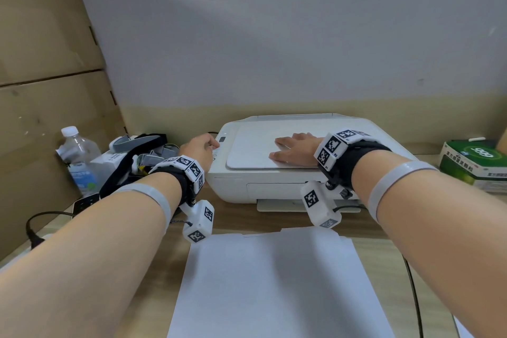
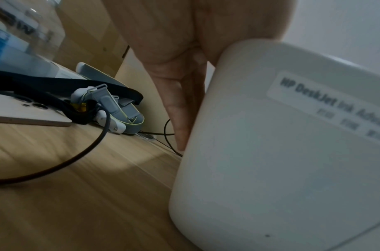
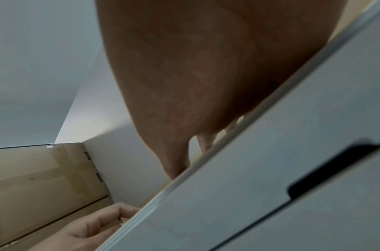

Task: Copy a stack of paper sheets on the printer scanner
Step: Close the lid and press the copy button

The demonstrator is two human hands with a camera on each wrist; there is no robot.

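Note:
A white printer (image 1: 274,184) stands at the back of the wooden desk with its scanner lid (image 1: 255,148) down. My right hand (image 1: 295,149) lies flat on the lid, fingers straight and spread; the right wrist view shows its palm (image 3: 195,71) against the printer's top edge (image 3: 249,186). My left hand (image 1: 199,149) is at the printer's left control panel, fingers curled, one fingertip on the buttons. In the left wrist view its thumb (image 2: 180,118) hangs down the printer's side (image 2: 270,161). A stack of white paper sheets (image 1: 274,282) lies on the desk in front of the printer.
Left of the printer are a water bottle (image 1: 78,156), a pile of grey and black straps (image 1: 137,151), a phone (image 2: 23,108) and a black cable (image 1: 41,225). A green box (image 1: 472,164) sits at the right. Cardboard boxes (image 1: 49,63) wall off the left side.

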